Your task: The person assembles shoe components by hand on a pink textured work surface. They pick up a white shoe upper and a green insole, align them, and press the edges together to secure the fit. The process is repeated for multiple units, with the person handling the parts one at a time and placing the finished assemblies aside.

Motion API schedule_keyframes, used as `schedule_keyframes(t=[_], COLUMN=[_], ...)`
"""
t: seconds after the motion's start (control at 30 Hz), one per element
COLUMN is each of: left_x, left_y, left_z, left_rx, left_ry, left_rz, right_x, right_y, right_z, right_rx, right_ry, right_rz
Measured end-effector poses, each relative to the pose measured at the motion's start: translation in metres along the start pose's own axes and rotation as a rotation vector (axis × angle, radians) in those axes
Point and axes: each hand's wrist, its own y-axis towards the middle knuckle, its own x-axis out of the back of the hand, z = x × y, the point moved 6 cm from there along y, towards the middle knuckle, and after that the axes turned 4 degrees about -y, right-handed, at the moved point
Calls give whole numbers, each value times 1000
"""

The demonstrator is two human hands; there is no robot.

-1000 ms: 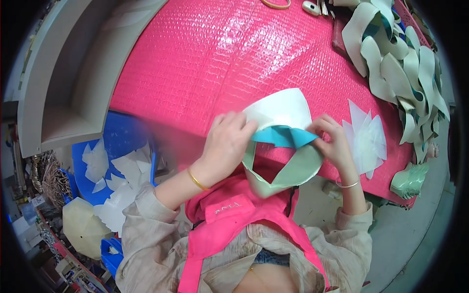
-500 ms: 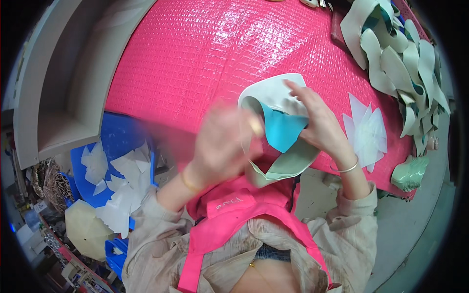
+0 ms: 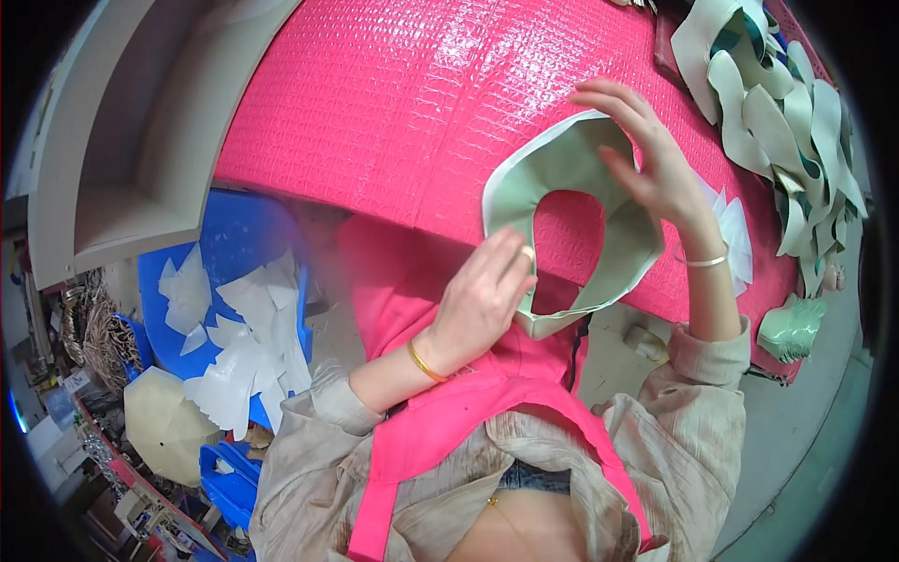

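A pale green shoe upper [image 3: 637, 245] with a white edge and a large oval opening leans at the near edge of the pink table, its inner side facing me. My left hand [image 3: 485, 298] is closed on its lower left edge, fingers curled at the rim. Over the upper right rim, my right hand [image 3: 660, 169] has its fingers spread, thumb over the inner side and the other fingers beyond the edge. Whether that hand presses on the material cannot be told.
Pink textured sheeting covers the table [image 3: 375, 122]. White cut pieces [image 3: 735, 239] lie beyond my right wrist, with a heap of pale strips [image 3: 749, 140] behind and a green bundle [image 3: 791, 328] at the corner. Left are a grey shelf [image 3: 140, 169] and a blue bin [image 3: 239, 220] holding white scraps.
The shoe upper has turned and opened out, showing its pale green side; the turquoise part is out of sight. My left hand moved right and down onto its edge; my right hand rose.
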Motion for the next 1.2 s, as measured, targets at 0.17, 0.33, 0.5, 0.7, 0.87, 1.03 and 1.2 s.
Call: schedule_keyframes(t=[0.17,0.33,0.5,0.7,0.87,1.03,1.2], left_x=[-11,-15,-20,-20,-25,-26,-17], left_y=[0,-1,-2,-3,4,28,29], left_z=[8,5,8,5,10,10,19], left_rx=[83,98,120,60,121,101,-63], left_ry=[130,233,279,333,400,515,390], left_rz=[34,32,79,32,124,177,56], right_x=[-66,-70,-64,-79,-94,-110,-87], right_y=[15,21,17,19,29,34,29], right_z=[28,10,22,18,6,-13,-23], right_rx=[238,-23,44,107,143,41,-99], right_ry=[-592,-170,-117,-336,-439,-413,-377], right_rz=[486,811,873,799,823,915,999])
